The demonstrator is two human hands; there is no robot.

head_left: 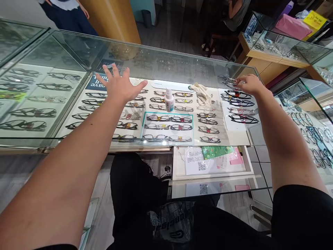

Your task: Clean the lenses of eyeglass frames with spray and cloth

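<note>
one bottle, one cloth, one drawer, six eyeglasses inside teal border.

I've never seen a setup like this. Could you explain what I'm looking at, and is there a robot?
No robot here: these are a person's bare arms, seen by one camera worn on the head, looking forward and down. Ahead is a glass display counter with rows of eyeglasses. On its top stand a white spray bottle and a crumpled cloth. Below, an open drawer contains papers. The left hand is spread open, holding nothing. The right hand is at a pair of glasses; whether it holds them is hard to tell.
</note>
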